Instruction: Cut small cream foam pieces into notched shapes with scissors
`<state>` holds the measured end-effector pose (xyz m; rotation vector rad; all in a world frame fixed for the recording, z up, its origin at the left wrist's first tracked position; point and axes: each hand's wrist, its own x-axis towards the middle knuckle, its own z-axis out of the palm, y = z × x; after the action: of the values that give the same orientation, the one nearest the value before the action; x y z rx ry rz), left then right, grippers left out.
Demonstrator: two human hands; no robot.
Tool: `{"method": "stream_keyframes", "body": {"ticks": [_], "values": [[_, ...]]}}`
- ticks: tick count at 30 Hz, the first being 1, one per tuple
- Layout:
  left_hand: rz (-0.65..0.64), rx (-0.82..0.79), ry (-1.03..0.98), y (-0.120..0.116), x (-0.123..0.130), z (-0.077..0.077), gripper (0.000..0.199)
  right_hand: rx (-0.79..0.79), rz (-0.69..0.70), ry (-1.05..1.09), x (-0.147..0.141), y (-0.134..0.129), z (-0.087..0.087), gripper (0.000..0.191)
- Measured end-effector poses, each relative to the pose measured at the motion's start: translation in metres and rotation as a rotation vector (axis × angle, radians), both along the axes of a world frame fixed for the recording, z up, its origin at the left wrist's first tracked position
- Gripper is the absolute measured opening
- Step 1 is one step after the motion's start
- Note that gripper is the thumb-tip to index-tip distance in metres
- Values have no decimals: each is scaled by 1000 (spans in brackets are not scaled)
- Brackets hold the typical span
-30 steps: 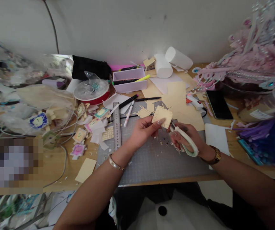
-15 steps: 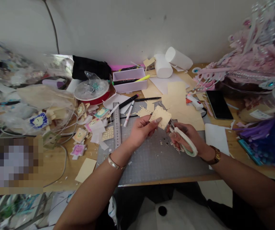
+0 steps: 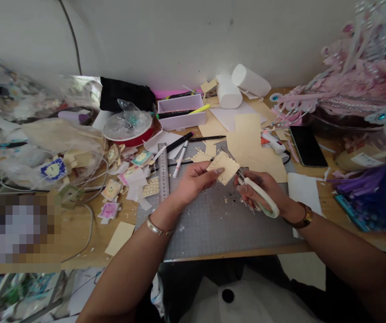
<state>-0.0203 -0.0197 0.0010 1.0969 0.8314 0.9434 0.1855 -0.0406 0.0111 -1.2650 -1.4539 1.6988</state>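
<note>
Pinched in my left hand (image 3: 196, 179) is a small cream card (image 3: 224, 167) with drawn lines and a scalloped edge. My right hand (image 3: 260, 190) is wrapped round white-handled scissors (image 3: 264, 197), whose blades are at the card's right corner; how far they are apart is hard to tell. Both hands are above a grey cutting mat (image 3: 213, 233) strewn with small scraps. Left of my left hand, a clear ruler (image 3: 163, 172) lies beside a patterned cream piece (image 3: 151, 187).
Behind the hands are cream sheets (image 3: 246, 139), markers and a lilac pen box (image 3: 181, 117). A glue gun (image 3: 273, 142) and a phone (image 3: 308, 146) lie at the right. Small coloured paper pieces (image 3: 109, 210), a ribbon spool (image 3: 128, 128) and plastic bags crowd the left.
My left hand has shifted slightly left with the card, which is turned a little. My right hand still holds the scissors beside it, almost unmoved.
</note>
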Motion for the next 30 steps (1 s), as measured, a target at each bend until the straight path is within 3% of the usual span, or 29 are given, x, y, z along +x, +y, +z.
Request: {"method": "stream_keyframes", "body": {"ticks": [9,20,30], "values": [[54,70,23,3,-5,0,46,12,6,-22,1,-1,-2,38],[266,84,70,10,-6,-3,51,9,19,-42,-1,-1,3,44],[311,99,148,6,0,-1,46,4,35,-47,-1,-1,0,43]]}}
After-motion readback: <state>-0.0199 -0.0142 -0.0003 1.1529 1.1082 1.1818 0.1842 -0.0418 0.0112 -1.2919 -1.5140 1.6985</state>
